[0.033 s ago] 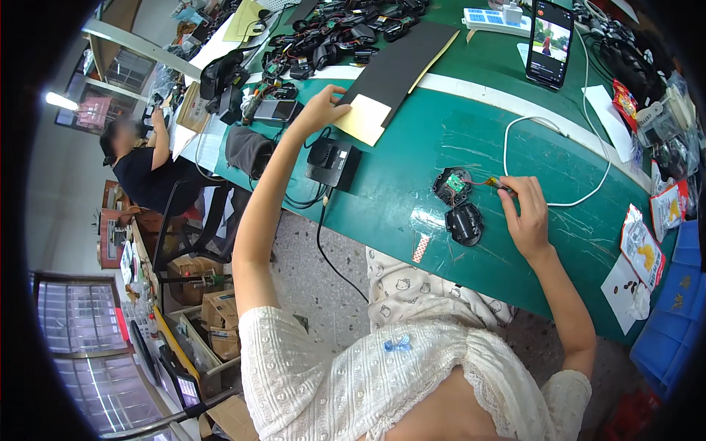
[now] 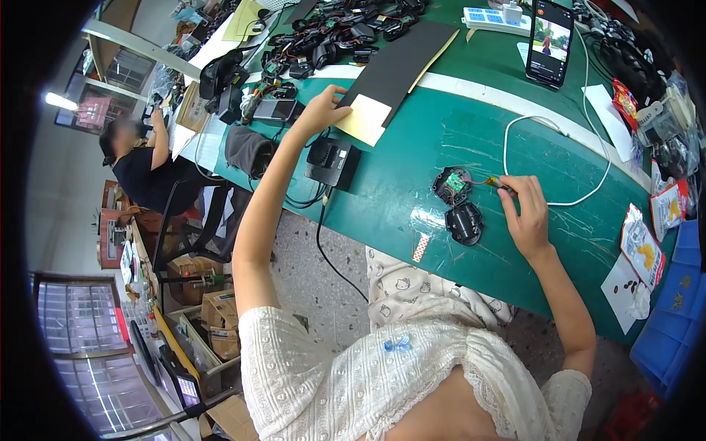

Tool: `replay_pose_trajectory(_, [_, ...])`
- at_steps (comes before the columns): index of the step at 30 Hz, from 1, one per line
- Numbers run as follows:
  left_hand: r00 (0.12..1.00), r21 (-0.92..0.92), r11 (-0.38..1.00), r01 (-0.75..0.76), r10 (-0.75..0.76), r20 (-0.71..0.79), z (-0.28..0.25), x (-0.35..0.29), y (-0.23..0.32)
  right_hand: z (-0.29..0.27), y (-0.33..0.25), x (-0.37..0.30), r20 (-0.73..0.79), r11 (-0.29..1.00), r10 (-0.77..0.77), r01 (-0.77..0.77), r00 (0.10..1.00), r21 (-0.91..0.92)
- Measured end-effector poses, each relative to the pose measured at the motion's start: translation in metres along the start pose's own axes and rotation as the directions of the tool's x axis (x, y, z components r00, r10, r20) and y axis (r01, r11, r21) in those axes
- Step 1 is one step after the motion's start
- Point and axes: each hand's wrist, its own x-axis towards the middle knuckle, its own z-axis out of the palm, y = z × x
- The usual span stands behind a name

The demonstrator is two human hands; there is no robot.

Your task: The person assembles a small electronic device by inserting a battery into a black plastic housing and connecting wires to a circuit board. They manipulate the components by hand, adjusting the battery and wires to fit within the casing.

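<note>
Ur right hand (image 2: 528, 214) pinched small tool (image 2: 504, 184), tip too small to ID | left hand (image 2: 321, 110) open, flat on yellow sheet (image 2: 365, 120) | open black casing (image 2: 451, 185) w/ board on green mat (image 2: 412, 169) | cluttered workshop bench.

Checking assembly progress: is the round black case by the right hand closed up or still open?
Open. One case half lies face up showing its green circuit board; the other half lies separately beside it.

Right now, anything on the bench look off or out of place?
Mostly ordinary clutter. One oddity: a small striped strip hangs over the near edge of the green mat, by the black cover. The open round device has its circuit board exposed, wires running to the right hand.
</note>
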Motion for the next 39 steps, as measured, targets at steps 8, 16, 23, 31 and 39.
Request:
replay_pose_trajectory(8, [0.959, 0.238, 0.933, -0.271, 0.282, -0.013, 0.002, -0.004, 0.006, 0.000, 0.001, -0.001, 0.006, 1.000, 0.010, -0.010, 1.000, -0.001])
replay_pose_trajectory(16, [0.948, 0.559, 0.778, -0.286, 0.316, 0.046, 0.005, 0.003, 0.014, 0.000, -0.001, -0.001, -0.004, 1.000, 0.012, -0.012, 1.000, 0.003])
replay_pose_trajectory(23, [0.920, 0.663, 0.684, -0.304, 0.392, 0.018, 0.013, 0.012, 0.006, 0.000, -0.001, -0.001, 0.003, 1.000, -0.013, 0.013, 1.000, -0.012])
replay_pose_trajectory(31, [0.913, 0.534, 0.771, -0.347, 0.407, 0.005, 0.002, 0.008, 0.005, -0.001, -0.001, 0.000, 0.002, 1.000, -0.013, 0.013, 1.000, -0.015])
replay_pose_trajectory(39, [0.932, 0.420, 0.836, -0.353, 0.353, 0.082, -0.008, -0.003, 0.014, -0.001, -0.001, -0.001, 0.010, 1.000, 0.012, -0.012, 1.000, -0.001])
